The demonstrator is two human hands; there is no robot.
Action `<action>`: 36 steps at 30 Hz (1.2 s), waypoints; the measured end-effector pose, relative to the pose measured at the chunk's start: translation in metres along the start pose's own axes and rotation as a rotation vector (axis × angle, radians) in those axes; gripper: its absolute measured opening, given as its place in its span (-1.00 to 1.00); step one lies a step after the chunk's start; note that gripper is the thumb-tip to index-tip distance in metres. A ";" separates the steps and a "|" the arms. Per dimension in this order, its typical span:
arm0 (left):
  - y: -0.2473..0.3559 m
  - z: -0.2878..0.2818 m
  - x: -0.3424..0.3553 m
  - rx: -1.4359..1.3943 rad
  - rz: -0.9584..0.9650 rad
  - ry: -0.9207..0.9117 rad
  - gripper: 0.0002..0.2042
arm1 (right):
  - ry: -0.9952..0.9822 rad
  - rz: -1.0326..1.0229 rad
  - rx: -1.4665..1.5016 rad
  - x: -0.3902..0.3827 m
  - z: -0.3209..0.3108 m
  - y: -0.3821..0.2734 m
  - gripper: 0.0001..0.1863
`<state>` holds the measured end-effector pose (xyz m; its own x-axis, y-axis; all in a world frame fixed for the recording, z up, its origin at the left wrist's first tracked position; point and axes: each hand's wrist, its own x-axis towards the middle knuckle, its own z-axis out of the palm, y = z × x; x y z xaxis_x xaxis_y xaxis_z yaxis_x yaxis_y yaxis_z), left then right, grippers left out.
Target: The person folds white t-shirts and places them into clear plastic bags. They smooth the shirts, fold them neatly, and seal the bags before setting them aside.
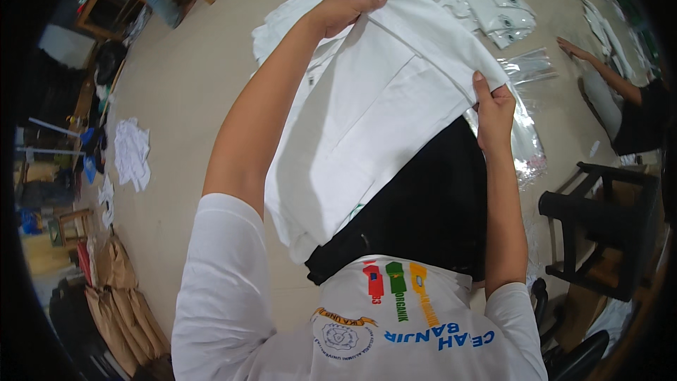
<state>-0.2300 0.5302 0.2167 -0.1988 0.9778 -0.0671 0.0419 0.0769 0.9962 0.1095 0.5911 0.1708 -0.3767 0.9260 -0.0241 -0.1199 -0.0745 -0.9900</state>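
Note:
A partly folded white shirt is stretched between my two hands, hanging over my black-clad lap. My left hand is closed on its far edge, thumb and fingers pinching the cloth. At the right-hand corner, my right hand grips the cloth with its thumb on top. A small bit of green print shows under the shirt's near edge. More white cloth lies spread just beyond and to the left of it. The layers underneath are mostly hidden.
Folded white garments in clear bags lie beyond my right hand, with clear plastic sleeves beside them. Another person's hand reaches in at right. A black stool lies tipped nearby. White cloth and brown paper bags are at left.

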 end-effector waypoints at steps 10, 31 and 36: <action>-0.058 -0.068 -0.338 0.113 -0.003 0.227 -0.84 | -0.897 -0.811 -0.366 -0.183 0.090 -0.017 -0.53; -0.264 0.042 -0.449 -0.041 -0.035 0.961 -0.67 | -1.364 -1.253 -0.780 -0.261 0.133 0.075 -0.58; -0.237 0.040 -0.447 -0.013 0.103 1.047 -0.70 | -1.285 -1.147 -0.709 -0.249 0.128 0.075 -0.57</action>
<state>-0.1124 0.0829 0.0087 -0.9419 0.3223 0.0942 0.0978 -0.0049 0.9952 0.0763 0.3077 0.1202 -0.8158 -0.4312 0.3854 -0.5563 0.7674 -0.3189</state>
